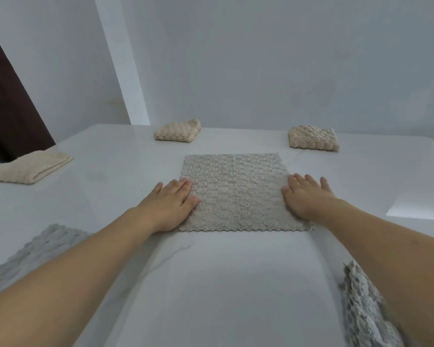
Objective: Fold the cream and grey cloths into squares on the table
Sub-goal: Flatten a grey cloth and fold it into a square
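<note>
Flat, grey cloth [238, 194], apparently square-on

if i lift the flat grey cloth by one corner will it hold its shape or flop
The flat grey cloth would probably flop: it looks thin and fleecy, lying limp on the table. It is likely light, and might slide on that smooth top.

The right arm covers part of the grey cloth at the near right [361, 311], which the bottom edge cuts off; another grey cloth [35, 251] runs under the left arm.
</note>
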### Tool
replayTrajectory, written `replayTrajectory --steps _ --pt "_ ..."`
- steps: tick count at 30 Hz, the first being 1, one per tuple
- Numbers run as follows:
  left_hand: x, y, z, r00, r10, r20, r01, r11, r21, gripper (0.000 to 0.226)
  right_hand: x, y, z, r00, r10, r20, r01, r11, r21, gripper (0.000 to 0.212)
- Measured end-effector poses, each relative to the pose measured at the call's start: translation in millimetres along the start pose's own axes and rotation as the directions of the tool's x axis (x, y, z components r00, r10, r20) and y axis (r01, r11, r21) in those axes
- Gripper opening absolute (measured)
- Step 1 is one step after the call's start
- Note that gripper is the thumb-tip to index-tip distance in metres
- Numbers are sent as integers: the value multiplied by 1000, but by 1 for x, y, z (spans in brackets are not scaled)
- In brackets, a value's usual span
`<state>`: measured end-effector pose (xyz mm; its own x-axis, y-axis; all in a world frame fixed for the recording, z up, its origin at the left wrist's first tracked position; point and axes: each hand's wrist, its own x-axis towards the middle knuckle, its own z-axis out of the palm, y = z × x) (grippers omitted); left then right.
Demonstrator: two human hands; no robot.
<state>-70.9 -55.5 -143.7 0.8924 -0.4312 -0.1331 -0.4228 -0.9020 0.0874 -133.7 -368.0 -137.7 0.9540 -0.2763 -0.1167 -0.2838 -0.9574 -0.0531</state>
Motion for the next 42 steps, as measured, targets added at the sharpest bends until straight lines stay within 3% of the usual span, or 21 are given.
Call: replayTrajectory --steps 3,10,15,27,32,37,40,42 --pt "31 -3 -22 996 -16 -87 20 999 46 59 20 -13 -19 995 -73 -75 70 997 -40 53" --pt "103 41 -51 982 45 -181 -65 992 -105 58 81 -81 -21 941 -330 -70 330 944 -19 56" --pt "130 44 -1 989 -23 -149 11 997 -77 58 102 -80 8 961 -273 -55 274 962 14 56" --pt "128 29 -1 993 -9 -115 -1 996 -86 60 101 -69 8 960 -277 -47 278 960 27 55" --pt "108 -17 -2 990 -106 -97 94 989 -118 60 95 -11 1 990 -140 -11 140 990 35 56" --pt "107 -4 -20 981 -174 -90 179 982 53 62 91 -18 -10 999 -38 -2 38 995 -89 57" --pt "97 30 -28 974 -100 -202 74 988 -132 59 70 -57 -20 982 -161 -104 159 987 -23 55" --pt "82 47 -9 975 -30 -221 -8 986 -169 56 53 -77 -9 962 -261 -83 266 963 51 53"
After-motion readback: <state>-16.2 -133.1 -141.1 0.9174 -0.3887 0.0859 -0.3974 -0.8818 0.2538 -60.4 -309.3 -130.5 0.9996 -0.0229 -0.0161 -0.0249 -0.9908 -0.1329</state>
